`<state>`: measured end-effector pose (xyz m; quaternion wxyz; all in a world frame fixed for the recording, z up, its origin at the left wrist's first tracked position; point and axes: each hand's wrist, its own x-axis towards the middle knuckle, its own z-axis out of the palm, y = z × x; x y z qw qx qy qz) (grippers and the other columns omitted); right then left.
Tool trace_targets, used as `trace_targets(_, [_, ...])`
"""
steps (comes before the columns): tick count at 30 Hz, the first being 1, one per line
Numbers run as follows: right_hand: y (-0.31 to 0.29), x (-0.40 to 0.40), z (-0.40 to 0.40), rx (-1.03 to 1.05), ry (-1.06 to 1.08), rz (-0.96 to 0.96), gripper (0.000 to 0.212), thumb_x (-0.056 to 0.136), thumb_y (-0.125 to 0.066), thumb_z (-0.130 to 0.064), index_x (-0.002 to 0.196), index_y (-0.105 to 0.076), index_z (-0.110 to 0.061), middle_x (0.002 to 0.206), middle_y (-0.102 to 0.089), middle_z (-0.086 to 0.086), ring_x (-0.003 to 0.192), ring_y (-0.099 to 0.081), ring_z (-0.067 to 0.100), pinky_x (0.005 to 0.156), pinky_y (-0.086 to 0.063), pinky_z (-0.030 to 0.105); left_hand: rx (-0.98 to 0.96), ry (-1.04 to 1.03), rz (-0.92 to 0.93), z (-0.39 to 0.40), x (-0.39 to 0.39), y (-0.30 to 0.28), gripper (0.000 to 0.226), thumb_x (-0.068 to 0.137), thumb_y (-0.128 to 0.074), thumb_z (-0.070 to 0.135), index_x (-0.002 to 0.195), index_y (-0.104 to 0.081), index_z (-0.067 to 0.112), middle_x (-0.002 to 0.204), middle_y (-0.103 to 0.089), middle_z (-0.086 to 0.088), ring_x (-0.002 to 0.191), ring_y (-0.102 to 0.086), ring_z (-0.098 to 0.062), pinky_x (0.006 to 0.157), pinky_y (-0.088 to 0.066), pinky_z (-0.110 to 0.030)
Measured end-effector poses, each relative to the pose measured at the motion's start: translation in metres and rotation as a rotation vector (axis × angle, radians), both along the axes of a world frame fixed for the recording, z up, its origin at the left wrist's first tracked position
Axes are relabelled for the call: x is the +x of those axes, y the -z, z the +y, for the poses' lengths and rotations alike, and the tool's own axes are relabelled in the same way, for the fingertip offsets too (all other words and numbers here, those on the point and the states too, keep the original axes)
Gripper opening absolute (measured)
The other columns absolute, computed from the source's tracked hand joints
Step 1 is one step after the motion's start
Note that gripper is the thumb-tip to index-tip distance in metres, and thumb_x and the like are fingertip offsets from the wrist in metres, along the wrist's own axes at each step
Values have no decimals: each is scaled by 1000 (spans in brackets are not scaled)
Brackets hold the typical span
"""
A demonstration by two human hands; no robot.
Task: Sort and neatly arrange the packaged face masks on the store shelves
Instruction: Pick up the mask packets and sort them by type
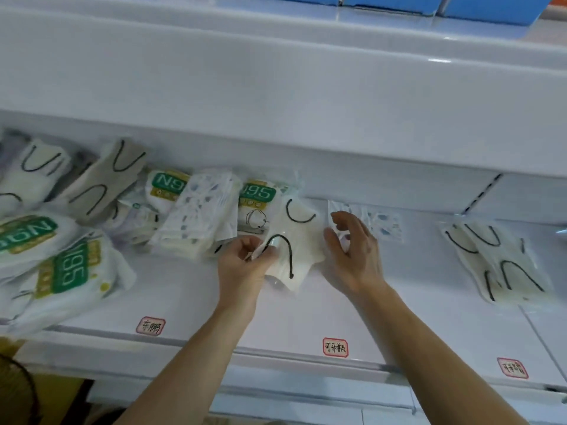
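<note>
A cream mask pack with black ear loops (299, 240) is lifted over the white shelf (184, 296) at centre. My left hand (245, 262) pinches its lower left corner. My right hand (352, 250) hovers just right of the pack, fingers loosely curved and holding nothing. A jumbled heap of packs fills the left: green N95 bags (61, 271), a patterned white pack (202, 216), a grey pack (104, 182). A flat patterned pack (383, 225) lies behind my right hand. Two cream packs with black loops (503, 262) are stacked at right.
Red-bordered price labels (335, 347) sit along the shelf's front edge. An upper shelf (276, 72) overhangs, carrying blue boxes (399, 3). A shelf divider bracket (481, 191) stands at the back right. Bare shelf surface lies between the heap and the right stack.
</note>
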<state>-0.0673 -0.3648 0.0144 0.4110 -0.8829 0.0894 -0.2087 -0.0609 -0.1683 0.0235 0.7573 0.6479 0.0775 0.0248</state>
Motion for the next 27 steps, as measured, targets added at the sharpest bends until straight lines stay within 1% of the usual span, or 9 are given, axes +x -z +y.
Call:
trace_targets(3, [-20,-22,34,572,10,94,53,87,-78,-39,132,-53,-31,123,-64,-3,92,-70,7,69,-55,23,-13,20,-93,7,-7,0,30,71,-81,14,72,-50,13,70,-47,-5,65,-44,-16,61,-39,-24])
trace_targets(6, [-24,-47,55,964,11,162,74,73,-89,-19,136,-51,-29,120,-72,11,97,-76,28,75,-63,44,-32,134,-164,6,-14,-3,31,67,-82,19,68,-51,21,69,-50,-1,65,-46,-20,63,-43,-31])
trace_targets(9, [-30,-66,46,947,76,84,62,84,-79,-1,135,-54,-24,112,-76,12,97,-76,33,79,-63,47,-16,351,-249,-1,-16,-7,32,68,-85,20,84,-59,32,88,-62,0,82,-60,-21,75,-51,-40])
trace_targets(12, [-45,-87,17,867,188,-7,45,88,-72,4,126,-62,-17,107,-77,11,96,-75,33,85,-62,52,-93,548,-185,-21,-19,-11,51,75,-84,12,117,-62,31,120,-67,-8,108,-67,-37,89,-58,-53])
trace_targets(16, [-51,-119,-8,760,314,-102,34,90,-71,3,118,-66,-14,106,-77,5,90,-77,25,71,-61,32,-237,723,-150,-64,-35,-16,38,79,-72,-1,109,-63,21,111,-72,-11,100,-70,-31,86,-58,-45])
trace_targets(18, [-50,-134,-19,794,353,-128,33,89,-74,-3,119,-66,-15,109,-77,4,93,-76,24,74,-61,34,-223,749,-176,-86,-41,-17,33,79,-70,-3,105,-61,16,103,-72,1,98,-70,-20,82,-57,-31])
trace_targets(21, [-48,-152,-47,762,400,-103,33,87,-78,-6,117,-66,-2,98,-79,3,86,-77,19,67,-59,30,-86,727,-195,-123,-44,-13,35,83,-76,-1,100,-65,28,104,-72,4,98,-70,-19,82,-57,-29])
trace_targets(23, [-51,-158,-75,711,465,-106,15,88,-76,-2,101,-68,-3,83,-78,0,74,-75,15,59,-55,22,-9,721,-206,-147,-44,-8,32,85,-78,4,100,-66,29,108,-70,4,97,-69,-20,84,-58,-31])
trace_targets(27, [-51,-142,-165,679,627,-118,20,85,-79,-3,99,-67,-9,95,-77,12,87,-75,28,68,-62,41,349,647,-401,-170,-35,6,23,92,-71,9,97,-63,30,102,-67,17,97,-64,-2,80,-48,-16])
